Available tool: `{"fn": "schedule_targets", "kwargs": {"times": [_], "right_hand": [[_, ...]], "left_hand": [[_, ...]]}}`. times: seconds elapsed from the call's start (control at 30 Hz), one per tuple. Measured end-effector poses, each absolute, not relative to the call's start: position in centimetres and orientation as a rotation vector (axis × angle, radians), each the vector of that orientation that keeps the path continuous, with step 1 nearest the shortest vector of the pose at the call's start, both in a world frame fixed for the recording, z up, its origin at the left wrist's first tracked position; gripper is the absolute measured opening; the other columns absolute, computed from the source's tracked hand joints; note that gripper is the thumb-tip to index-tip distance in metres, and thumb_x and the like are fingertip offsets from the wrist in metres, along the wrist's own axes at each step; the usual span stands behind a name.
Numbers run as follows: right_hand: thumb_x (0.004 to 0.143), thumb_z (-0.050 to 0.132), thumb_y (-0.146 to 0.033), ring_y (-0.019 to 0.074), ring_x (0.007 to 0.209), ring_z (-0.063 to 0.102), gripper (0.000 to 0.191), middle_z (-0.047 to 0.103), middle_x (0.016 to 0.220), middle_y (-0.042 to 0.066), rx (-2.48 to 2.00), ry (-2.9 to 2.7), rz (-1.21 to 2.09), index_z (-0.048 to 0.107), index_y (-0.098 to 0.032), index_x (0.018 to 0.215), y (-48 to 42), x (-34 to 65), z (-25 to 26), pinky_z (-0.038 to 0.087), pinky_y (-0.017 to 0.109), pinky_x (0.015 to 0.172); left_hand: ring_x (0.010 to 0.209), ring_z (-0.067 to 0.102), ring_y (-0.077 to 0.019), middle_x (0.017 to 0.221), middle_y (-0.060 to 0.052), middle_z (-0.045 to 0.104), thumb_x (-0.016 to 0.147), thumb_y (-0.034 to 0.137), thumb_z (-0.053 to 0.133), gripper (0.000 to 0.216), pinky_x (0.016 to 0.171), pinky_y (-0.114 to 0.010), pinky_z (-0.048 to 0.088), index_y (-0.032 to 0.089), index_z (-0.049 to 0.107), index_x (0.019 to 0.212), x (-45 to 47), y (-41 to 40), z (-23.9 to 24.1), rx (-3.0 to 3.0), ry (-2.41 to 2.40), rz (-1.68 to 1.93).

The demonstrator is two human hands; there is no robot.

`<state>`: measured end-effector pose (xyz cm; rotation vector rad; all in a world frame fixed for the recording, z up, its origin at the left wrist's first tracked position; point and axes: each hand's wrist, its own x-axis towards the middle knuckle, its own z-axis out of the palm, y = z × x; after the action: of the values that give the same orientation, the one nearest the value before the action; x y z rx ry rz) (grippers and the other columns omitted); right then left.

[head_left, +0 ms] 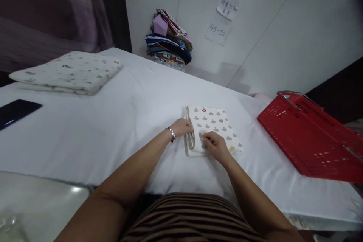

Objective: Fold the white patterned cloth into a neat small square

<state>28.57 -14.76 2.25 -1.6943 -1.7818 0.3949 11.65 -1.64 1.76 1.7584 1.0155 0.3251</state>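
A folded white cloth (211, 124) with grey, red, green and yellow printed motifs lies on the white-covered table in front of me. Its layered fold faces left. My left hand (183, 127), with a silver bracelet at the wrist, is closed on that left folded edge. Over the lower middle of the same cloth is my right hand (217, 146), fingers curled and thumb brought in as a pinch. Whether the right fingertips hold a bit of the cloth or anything else, I cannot make out.
A larger folded white printed cloth (70, 70) lies at the far left, with a dark phone-like slab (18, 112) nearer. Stacked folded fabrics (170, 41) stand by the wall at the back. A red plastic basket (309, 136) is at the right. Paper notes (218, 32) hang on the wall.
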Motion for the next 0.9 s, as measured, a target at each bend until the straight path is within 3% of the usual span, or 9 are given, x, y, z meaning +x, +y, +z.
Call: {"fn": "schedule_targets", "kwargs": {"times": [0.3, 0.53, 0.73, 0.9], "right_hand": [[0.083, 0.048, -0.024, 0.0158, 0.076, 0.055, 0.015, 0.061, 0.079, 0.002, -1.657, -1.825, 0.355, 0.062, -0.022, 0.087, -15.4, 28.7, 2.0, 0.043, 0.028, 0.069], [0.083, 0.048, -0.025, 0.0159, 0.075, 0.055, 0.015, 0.06, 0.075, 0.001, -1.655, -1.889, 0.337, 0.062, -0.022, 0.083, -15.4, 28.5, 2.3, 0.042, 0.027, 0.068], [0.084, 0.048, -0.026, 0.0157, 0.075, 0.055, 0.015, 0.06, 0.076, 0.001, -1.649, -1.874, 0.329, 0.063, -0.022, 0.084, -15.5, 28.3, 2.1, 0.042, 0.027, 0.069], [0.085, 0.047, -0.026, 0.0162, 0.078, 0.055, 0.018, 0.061, 0.079, 0.002, -1.621, -1.94, 0.32, 0.064, -0.022, 0.089, -15.4, 28.2, 1.8, 0.043, 0.028, 0.073]], "left_hand": [[0.048, 0.038, -0.0087, 0.045, 0.005, 0.043, 0.061, 0.036, 0.061, 0.02, 0.047, -0.022, 0.029, 0.016, 0.059, 0.055, 11.5, -3.0, 2.2, 1.754, 1.022, 0.226], [0.053, 0.045, -0.0089, 0.051, 0.004, 0.053, 0.058, 0.03, 0.06, 0.015, 0.049, -0.02, 0.032, 0.016, 0.065, 0.055, 11.4, -5.1, 2.5, 1.809, 0.973, 0.207], [0.048, 0.039, -0.0085, 0.043, 0.005, 0.044, 0.058, 0.029, 0.056, 0.016, 0.044, -0.021, 0.028, 0.016, 0.06, 0.049, 11.6, -6.7, 2.3, 1.748, 0.968, 0.192], [0.046, 0.037, -0.0078, 0.044, 0.006, 0.044, 0.056, 0.025, 0.055, 0.011, 0.044, -0.021, 0.028, 0.016, 0.059, 0.052, 11.2, -7.5, 2.3, 1.66, 1.024, 0.227]]}}
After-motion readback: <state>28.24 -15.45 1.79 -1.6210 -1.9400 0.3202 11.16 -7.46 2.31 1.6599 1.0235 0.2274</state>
